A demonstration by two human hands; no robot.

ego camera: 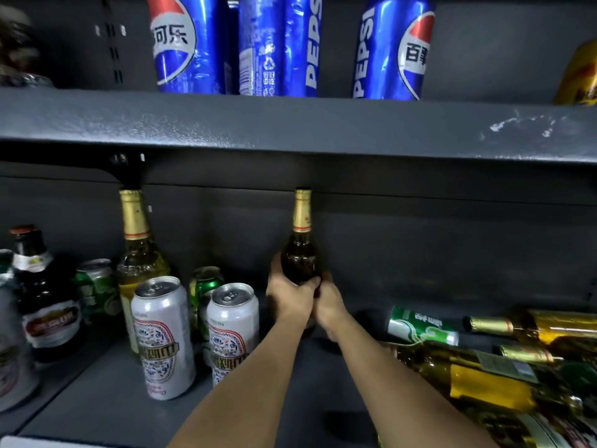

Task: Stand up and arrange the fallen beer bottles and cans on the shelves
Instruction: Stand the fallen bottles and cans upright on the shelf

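Both the left hand (pixel 289 297) and right hand (pixel 329 305) clamp their fingers around an upright brown bottle (pixel 301 250) at the lower shelf's (pixel 97 399) back, its cap nearly touching the upper shelf edge (pixel 290 124), between standing cans (pixel 231 331) and fallen bottles (pixel 484 379).

**Dark grey metal shelving, pretty dim in there**

It's a steel shelf unit painted dark grey, kind of a textured powder-coat look. The upper shelf (pixel 290 124) runs straight across the view with a thick front lip, and toward the right there's a patch of scuffed paint (pixel 517 124) showing whitish marks. Behind it the back panel (pixel 452 247) is the same flat grey. A slotted upright (pixel 111 50) with pairs of small holes runs down the back on the left. The lower shelf (pixel 106 399) is the same grey, with a paler front edge at the bottom left. Light is soft and comes from the front, and the space under the upper shelf sits in shadow.
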